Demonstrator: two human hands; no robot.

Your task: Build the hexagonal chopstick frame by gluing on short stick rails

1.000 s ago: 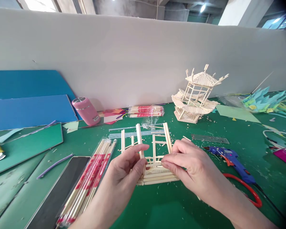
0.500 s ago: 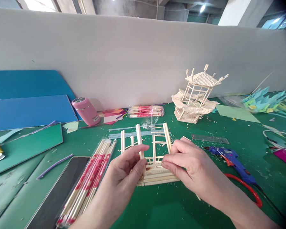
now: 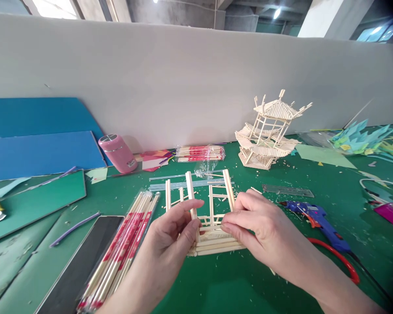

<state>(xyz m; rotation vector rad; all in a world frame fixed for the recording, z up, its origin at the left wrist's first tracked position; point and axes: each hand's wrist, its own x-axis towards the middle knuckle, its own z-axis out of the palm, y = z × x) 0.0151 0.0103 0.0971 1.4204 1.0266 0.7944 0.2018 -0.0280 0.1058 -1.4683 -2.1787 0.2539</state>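
A small frame of pale wooden sticks (image 3: 218, 248) is held low over the middle of the green desk (image 3: 222, 290), between both hands. By the left hand (image 3: 167, 246), the near left post (image 3: 190, 189) is grasped low down, the grip being closed with the thumb against the post and the index finger stretched across it. By the right hand (image 3: 265, 224), the frame is pinched at the foot of the near right post (image 3: 228, 187), the thumb and fingers being drawn together; what lies inside that grip is hidden. A thin rail is seen running between the two grips. Beyond the frame, translucent strips (image 3: 180, 185) are laid flat, and farther back a wrapped packet of sticks (image 3: 199, 152) is placed near the grey partition (image 3: 150, 87). To the right of that packet a finished-looking stick pavilion (image 3: 270, 148) is stood. A clear ruler (image 3: 288, 190) and a blue glue gun (image 3: 317, 220) are set beyond and beside the right hand, while a larger bundle of sticks (image 3: 127, 244) is laid slantwise beside the left, partly over a black panel (image 3: 81, 266).
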